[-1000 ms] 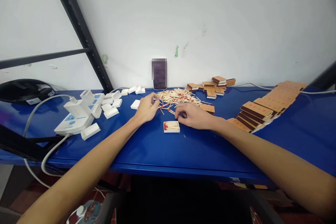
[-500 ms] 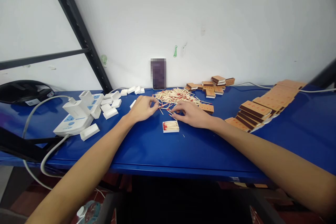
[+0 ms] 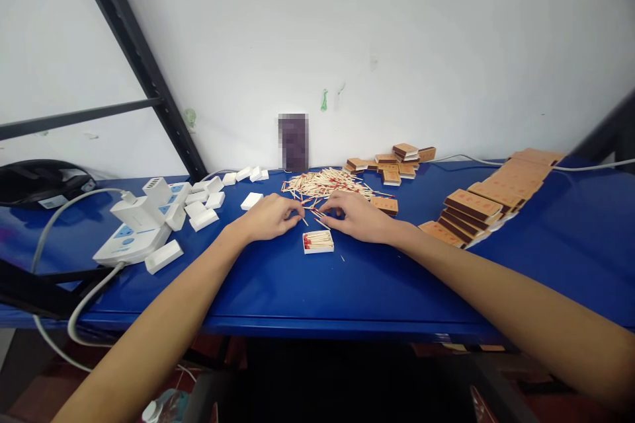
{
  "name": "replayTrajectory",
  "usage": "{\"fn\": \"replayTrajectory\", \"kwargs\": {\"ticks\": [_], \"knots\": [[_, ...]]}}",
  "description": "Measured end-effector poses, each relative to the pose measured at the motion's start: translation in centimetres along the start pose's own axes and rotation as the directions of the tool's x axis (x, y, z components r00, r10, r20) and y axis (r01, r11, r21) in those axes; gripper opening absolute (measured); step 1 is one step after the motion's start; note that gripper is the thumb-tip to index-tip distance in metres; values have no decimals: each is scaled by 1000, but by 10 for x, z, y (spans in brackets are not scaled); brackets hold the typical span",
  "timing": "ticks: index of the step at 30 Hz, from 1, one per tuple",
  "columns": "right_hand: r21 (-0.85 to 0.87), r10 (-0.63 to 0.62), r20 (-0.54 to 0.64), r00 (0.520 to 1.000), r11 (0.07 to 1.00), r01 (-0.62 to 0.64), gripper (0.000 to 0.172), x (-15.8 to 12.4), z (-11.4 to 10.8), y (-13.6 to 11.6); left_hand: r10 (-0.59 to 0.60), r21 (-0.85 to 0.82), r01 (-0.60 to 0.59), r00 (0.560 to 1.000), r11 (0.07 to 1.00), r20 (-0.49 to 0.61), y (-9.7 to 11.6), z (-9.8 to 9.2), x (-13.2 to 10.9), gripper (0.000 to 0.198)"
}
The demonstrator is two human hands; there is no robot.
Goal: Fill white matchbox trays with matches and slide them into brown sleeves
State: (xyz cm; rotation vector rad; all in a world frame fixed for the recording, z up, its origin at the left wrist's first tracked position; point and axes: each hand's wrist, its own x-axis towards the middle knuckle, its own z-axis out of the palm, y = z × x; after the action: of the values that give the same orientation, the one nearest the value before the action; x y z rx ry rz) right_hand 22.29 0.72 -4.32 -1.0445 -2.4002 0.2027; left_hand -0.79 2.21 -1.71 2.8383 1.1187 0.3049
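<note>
In the head view, my left hand (image 3: 270, 217) is closed in a pinch at the near edge of a heap of red-tipped matches (image 3: 327, 182). A match (image 3: 305, 221) pokes out by its fingertips. Facing it, my right hand (image 3: 354, 215) curls its thumb and index finger around a few matches (image 3: 317, 213); their exact number is hidden. Just in front of both hands lies an open white matchbox tray (image 3: 318, 252), holding matches with their red heads to the left. A closed brown matchbox (image 3: 384, 205) sits beyond my right hand.
White trays (image 3: 203, 219) lie at left beside a power strip (image 3: 131, 244) with chargers and cables. Matchboxes are piled (image 3: 405, 151) by the wall, and a long stack of them (image 3: 473, 206) stands at right. A blurred dark upright object (image 3: 294, 143) leans on the wall.
My left hand has shifted slightly toward me and sits lower by the heap. My right hand's fingers have drawn closer around the matches. The whole view has moved a little.
</note>
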Motion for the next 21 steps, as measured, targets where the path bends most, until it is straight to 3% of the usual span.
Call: {"fn": "replayTrajectory", "kwargs": {"ticks": [7, 13, 21], "knots": [[10, 16, 44, 999, 1000, -16, 23, 1, -2, 1, 29, -184, -37, 999, 982, -46, 10, 9, 1, 21], [27, 16, 35, 999, 999, -17, 19, 1, -2, 1, -56, -101, 48, 995, 994, -79, 8, 13, 2, 26], [54, -25, 8, 1000, 998, 24, 22, 0, -4, -4, -44, -76, 40, 997, 996, -62, 9, 13, 2, 30]]}}
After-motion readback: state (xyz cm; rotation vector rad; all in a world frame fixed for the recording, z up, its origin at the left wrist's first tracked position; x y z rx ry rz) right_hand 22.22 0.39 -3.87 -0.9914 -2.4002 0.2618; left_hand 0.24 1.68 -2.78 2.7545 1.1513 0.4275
